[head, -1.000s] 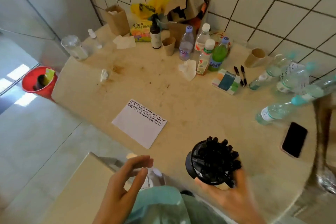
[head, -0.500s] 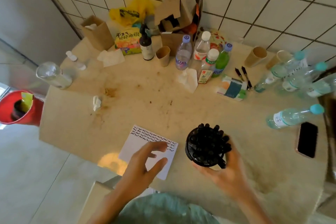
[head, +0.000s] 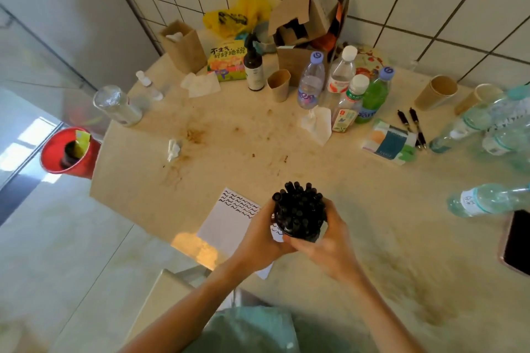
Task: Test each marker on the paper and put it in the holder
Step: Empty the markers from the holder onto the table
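White tiled walls meet behind a pale, stained table (head: 235,135) crowded along its far edge. Near the front edge, both hands wrap a round black holder (head: 298,226) packed with black markers (head: 299,203), their caps standing upright. The left hand (head: 262,233) curls round the holder's left side and the right hand (head: 327,243) cups its right and near side, so each grip is closed on the holder; whether its base touches the table cannot be told. Just left of the holder, partly under the left hand, lies a white paper (head: 226,223) with rows of black squiggles along its top. At the far right two loose black pens (head: 413,126) lie beside a tissue pack (head: 388,142). Upright plastic bottles (head: 344,89) cluster in the middle rear, with a paper cup (head: 278,84) and a dark pump bottle (head: 253,69) to their left. Clear bottles lie on their sides at the right, and a black phone (head: 517,241) rests at the right edge. On the floor to the left stands a red bucket (head: 67,152).
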